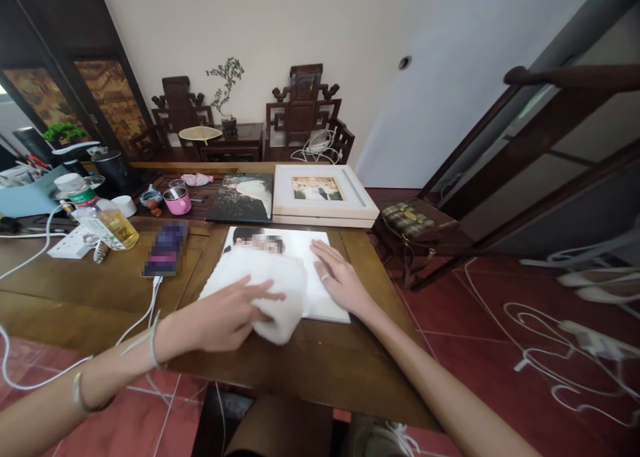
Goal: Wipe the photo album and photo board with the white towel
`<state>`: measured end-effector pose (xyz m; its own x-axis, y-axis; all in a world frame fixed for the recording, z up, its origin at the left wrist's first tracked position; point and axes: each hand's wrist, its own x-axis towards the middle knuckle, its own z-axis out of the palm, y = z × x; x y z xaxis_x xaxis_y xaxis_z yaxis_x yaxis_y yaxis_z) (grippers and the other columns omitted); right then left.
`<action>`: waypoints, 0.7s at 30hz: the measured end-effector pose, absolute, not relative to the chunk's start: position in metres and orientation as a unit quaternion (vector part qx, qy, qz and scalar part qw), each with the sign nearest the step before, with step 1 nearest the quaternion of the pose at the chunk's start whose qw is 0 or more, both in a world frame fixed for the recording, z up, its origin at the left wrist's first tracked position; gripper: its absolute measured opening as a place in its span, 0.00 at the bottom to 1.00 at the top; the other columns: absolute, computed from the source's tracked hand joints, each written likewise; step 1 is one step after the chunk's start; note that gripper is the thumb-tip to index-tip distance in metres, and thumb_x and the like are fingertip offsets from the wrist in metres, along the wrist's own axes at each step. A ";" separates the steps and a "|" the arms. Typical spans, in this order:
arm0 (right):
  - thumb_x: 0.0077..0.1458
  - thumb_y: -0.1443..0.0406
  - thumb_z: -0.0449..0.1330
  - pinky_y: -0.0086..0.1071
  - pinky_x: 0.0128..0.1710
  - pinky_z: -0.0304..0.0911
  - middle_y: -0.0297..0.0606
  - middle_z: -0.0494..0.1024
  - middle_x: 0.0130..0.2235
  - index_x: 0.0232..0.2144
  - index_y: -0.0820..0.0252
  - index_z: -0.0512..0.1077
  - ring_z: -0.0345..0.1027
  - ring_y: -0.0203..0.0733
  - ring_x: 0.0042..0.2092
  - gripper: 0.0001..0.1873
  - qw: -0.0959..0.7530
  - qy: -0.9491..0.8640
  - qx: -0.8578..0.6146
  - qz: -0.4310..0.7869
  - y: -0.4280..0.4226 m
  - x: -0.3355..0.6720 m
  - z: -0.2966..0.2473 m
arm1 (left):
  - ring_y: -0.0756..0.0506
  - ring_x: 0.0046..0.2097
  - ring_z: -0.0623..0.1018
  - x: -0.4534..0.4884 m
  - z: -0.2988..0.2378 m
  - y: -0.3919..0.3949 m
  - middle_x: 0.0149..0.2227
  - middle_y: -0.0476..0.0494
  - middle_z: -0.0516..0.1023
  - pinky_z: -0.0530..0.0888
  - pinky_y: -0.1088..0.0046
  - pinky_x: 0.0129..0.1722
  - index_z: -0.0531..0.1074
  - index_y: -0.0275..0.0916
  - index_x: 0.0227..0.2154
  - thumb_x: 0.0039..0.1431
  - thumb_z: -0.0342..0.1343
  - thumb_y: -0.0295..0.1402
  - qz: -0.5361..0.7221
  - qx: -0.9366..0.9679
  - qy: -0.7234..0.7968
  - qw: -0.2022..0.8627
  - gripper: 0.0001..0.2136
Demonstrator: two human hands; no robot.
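A white-bordered photo panel [313,297] lies on the brown wooden table, with two people's heads pictured near its top. Over its lower left part spreads a fluffy white cloth [280,277], whose near corner hangs past the panel's bottom edge. My left hand [235,313] is on the cloth, some fingers stretched across it and others bent into it; it is slightly blurred. On the right side of the panel, my right hand [337,277] rests flat with its fingers extended, a ring on one finger.
Behind the panel are a dark photo panel [245,200] and a pale framed photo [325,210]. To the left are a phone [164,249] on a white cable, a bottle [107,220], a power strip [70,242] and a pink cup [177,201]. A chair [465,223] holds a plaid bag [407,218].
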<state>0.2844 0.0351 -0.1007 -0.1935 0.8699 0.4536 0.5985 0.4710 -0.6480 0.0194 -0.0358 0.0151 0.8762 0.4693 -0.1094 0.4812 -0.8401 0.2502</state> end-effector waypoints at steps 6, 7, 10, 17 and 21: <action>0.60 0.63 0.50 0.55 0.63 0.51 0.44 0.68 0.60 0.55 0.57 0.68 0.57 0.49 0.63 0.22 0.401 -0.761 -0.483 0.164 0.035 0.286 -0.101 | 0.41 0.66 0.55 0.025 -0.004 0.049 0.59 0.42 0.67 0.55 0.54 0.63 0.73 0.37 0.46 0.55 0.42 0.18 0.008 0.947 0.315 0.064 0.21; 0.60 0.63 0.50 0.55 0.63 0.51 0.44 0.68 0.60 0.55 0.57 0.68 0.57 0.49 0.63 0.22 0.401 -0.761 -0.482 0.165 0.036 0.286 -0.101 | 0.40 0.66 0.55 0.026 -0.006 0.058 0.58 0.42 0.68 0.56 0.54 0.63 0.72 0.36 0.47 0.55 0.42 0.18 0.011 0.944 0.324 0.057 0.21; 0.60 0.62 0.50 0.54 0.63 0.52 0.44 0.68 0.60 0.55 0.57 0.68 0.57 0.49 0.63 0.22 0.401 -0.762 -0.482 0.164 0.036 0.286 -0.101 | 0.39 0.67 0.53 0.028 -0.010 0.069 0.62 0.42 0.63 0.55 0.51 0.62 0.71 0.36 0.48 0.55 0.41 0.17 0.012 0.937 0.345 0.047 0.22; 0.60 0.63 0.49 0.53 0.63 0.51 0.46 0.67 0.59 0.54 0.60 0.68 0.57 0.50 0.63 0.22 0.397 -0.760 -0.488 0.163 0.036 0.286 -0.101 | 0.37 0.67 0.51 0.036 -0.002 -0.014 0.65 0.45 0.55 0.51 0.49 0.63 0.74 0.40 0.47 0.52 0.47 0.18 -0.021 0.954 0.295 0.056 0.22; 0.60 0.63 0.49 0.54 0.62 0.51 0.45 0.67 0.60 0.55 0.58 0.68 0.57 0.50 0.63 0.22 0.406 -0.759 -0.482 0.164 0.036 0.286 -0.102 | 0.36 0.67 0.49 0.039 0.008 -0.060 0.66 0.47 0.54 0.49 0.50 0.64 0.76 0.40 0.42 0.53 0.49 0.22 -0.049 0.966 0.233 0.099 0.17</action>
<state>0.2862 0.0361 -0.1019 -0.2072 0.8644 0.4581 0.5986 0.4824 -0.6395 0.0389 -0.0605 0.0084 0.8864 0.4412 -0.1403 0.4605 -0.8713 0.1694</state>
